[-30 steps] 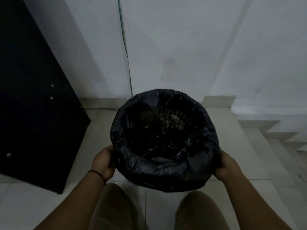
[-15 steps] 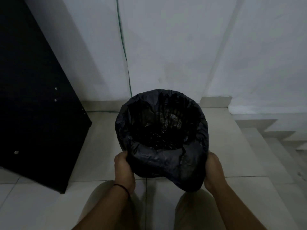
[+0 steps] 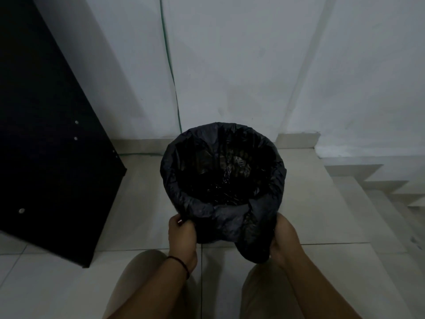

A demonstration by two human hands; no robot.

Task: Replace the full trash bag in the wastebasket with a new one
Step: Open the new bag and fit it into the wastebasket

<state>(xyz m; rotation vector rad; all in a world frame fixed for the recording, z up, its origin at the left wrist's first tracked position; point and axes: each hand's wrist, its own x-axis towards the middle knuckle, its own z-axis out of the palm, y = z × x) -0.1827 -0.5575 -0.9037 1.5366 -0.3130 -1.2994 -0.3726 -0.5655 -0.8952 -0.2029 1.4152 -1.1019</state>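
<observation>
Pale wall [image 3: 253, 65] fills the upper half of the view; a thin green cable [image 3: 170, 72] runs down it to the floor. Light tiled floor [image 3: 57, 284] below, dim light throughout. A large black panel [image 3: 46, 134] stands at the left, its foot on the tiles, with a few small pale fastener heads showing on its face. At the right, pale steps [image 3: 377, 194] descend away from the landing.

Centre of frame: the wastebasket, standing upright on the tiles close to the wall and just right of the cable's foot. Its own body is hidden — only the black trash bag [image 3: 220, 217] lining it can be seen, the bag's edge folded out over the whole rim. Inside is dark; crumpled glossy plastic, contents cannot be made out. On the near side the bag's overhang hangs loose and bunched, drooping lower toward the right.

Two bare forearms reach in from the bottom, above knees in tan shorts [image 3: 142, 284]. Left hand [image 3: 182, 236] at the near-left of the rim, fingers curled closed and pinching the bag's folded edge; a thin dark band [image 3: 179, 262] circles that wrist. Right hand [image 3: 286, 242] at the near-right, wrapped closed around the drooping wad of bag plastic — thumb and fingers partly buried in it.
</observation>
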